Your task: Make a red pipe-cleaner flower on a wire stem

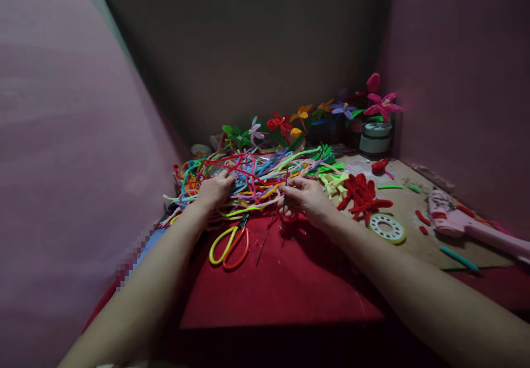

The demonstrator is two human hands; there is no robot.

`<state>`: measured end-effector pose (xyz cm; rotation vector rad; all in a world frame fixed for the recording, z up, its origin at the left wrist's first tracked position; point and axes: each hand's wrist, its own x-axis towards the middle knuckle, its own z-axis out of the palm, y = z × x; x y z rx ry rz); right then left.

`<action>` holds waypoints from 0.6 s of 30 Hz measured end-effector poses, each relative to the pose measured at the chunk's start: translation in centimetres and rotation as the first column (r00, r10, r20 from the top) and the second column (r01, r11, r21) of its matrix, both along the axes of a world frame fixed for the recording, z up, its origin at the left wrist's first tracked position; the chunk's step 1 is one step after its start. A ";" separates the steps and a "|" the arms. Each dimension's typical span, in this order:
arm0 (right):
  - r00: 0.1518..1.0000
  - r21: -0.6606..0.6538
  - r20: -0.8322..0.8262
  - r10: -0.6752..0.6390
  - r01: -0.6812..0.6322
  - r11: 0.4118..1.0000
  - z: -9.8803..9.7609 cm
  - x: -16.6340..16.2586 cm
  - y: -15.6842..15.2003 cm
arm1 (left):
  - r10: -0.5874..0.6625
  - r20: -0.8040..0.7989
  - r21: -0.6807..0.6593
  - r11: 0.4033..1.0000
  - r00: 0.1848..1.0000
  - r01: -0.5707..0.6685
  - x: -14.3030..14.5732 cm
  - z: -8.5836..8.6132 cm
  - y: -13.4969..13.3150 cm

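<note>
The left hand (pixel 216 189) lay on tangled, fuzzy pipe cleaners (pixel 256 178); whether it gripped any was unclear. The right hand (pixel 307 196) pinched a thin, dark wire (pixel 286 175) beside them, above the red surface (pixel 273 296). Loop-handled scissors (pixel 227 251) lay nearby, with plush red petals (pixel 362 194) and a ring-shaped tape roll (pixel 398 232) rightward.

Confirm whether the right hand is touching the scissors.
Apart. The head view shows it: a strip of red surface is visible between the right hand and the scissors.
</note>
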<state>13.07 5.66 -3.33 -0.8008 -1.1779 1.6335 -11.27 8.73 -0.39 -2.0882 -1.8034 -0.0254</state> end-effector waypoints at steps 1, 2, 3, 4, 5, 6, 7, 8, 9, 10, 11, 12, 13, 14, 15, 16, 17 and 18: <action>1.000 -0.011 -0.014 -0.003 0.003 1.000 0.1 0.0 0.0 | -0.009 -0.003 0.017 1.000 1.000 0.009 -0.1 -0.1 -0.1; 1.000 -0.017 -0.025 -0.006 0.006 1.000 0.1 0.1 0.0 | -0.016 -0.002 0.039 0.999 1.000 0.016 -0.3 0.0 -0.2; 0.999 -0.021 -0.032 -0.008 0.007 1.000 0.2 0.1 0.0 | -0.021 0.001 0.064 0.998 1.000 0.021 -0.5 0.1 -0.4; 0.999 -0.025 -0.037 -0.009 0.008 1.000 0.2 0.1 0.0 | -0.025 0.007 0.086 0.996 1.000 0.025 -0.7 0.3 -0.6; 0.999 -0.030 -0.040 -0.010 0.009 1.000 0.3 0.2 0.0 | -0.028 0.011 0.105 0.994 1.000 0.027 -0.8 0.6 -0.8; 0.999 -0.036 -0.045 -0.012 0.010 0.999 0.3 0.2 0.1 | -0.036 0.017 0.125 0.992 0.999 0.033 -0.8 1.0 -1.1; 0.999 -0.039 -0.052 -0.016 0.014 0.999 0.2 0.2 0.2 | -0.053 0.024 0.150 0.987 0.998 0.049 -0.6 1.4 -1.5; 0.998 -0.039 -0.059 -0.020 0.018 0.999 0.2 0.3 0.2 | -0.076 0.030 0.182 0.981 0.997 0.070 -0.3 2.0 -2.0; 0.998 -0.034 -0.065 -0.026 0.024 0.999 0.1 0.3 0.3 | -0.121 0.044 0.230 0.967 0.992 0.108 0.3 2.5 -2.6; 0.997 -0.028 -0.070 -0.032 0.030 0.999 0.1 0.3 0.4 | -0.178 0.053 0.292 0.944 0.983 0.155 1.1 3.1 -3.3; 0.996 -0.021 -0.075 -0.042 0.041 0.999 0.0 0.4 0.5 | -0.226 0.067 0.344 0.919 0.972 0.190 2.1 3.6 -4.1; 0.995 -0.018 -0.078 -0.058 0.056 0.998 0.0 0.4 0.6 | -0.269 0.099 0.373 0.903 0.958 0.215 3.2 4.0 -4.9; 0.994 -0.019 -0.079 -0.074 0.073 0.997 0.0 0.5 0.7 | -0.306 0.145 0.374 0.897 0.941 0.234 4.4 4.4 -5.6; 0.993 -0.023 -0.080 -0.089 0.088 0.996 0.0 0.6 0.8 | -0.340 0.216 0.361 0.899 0.915 0.249 5.5 4.5 -6.2; 0.991 -0.028 -0.082 -0.104 0.102 0.994 0.1 0.6 0.9 | -0.353 0.302 0.305 0.916 0.886 0.261 6.6 4.5 -6.8; 0.990 -0.031 -0.085 -0.113 0.111 0.993 0.1 0.7 0.9 | -0.317 0.402 0.200 0.946 0.859 0.255 7.5 4.4 -7.2; 0.989 -0.032 -0.088 -0.119 0.117 0.993 0.1 0.8 1.0 | -0.250 0.483 0.063 0.966 0.839 0.251 8.2 4.0 -7.4; 0.988 -0.030 -0.091 -0.122 0.120 0.992 0.1 0.9 1.0 | -0.167 0.543 -0.073 0.967 0.823 0.244 8.7 3.5 -7.5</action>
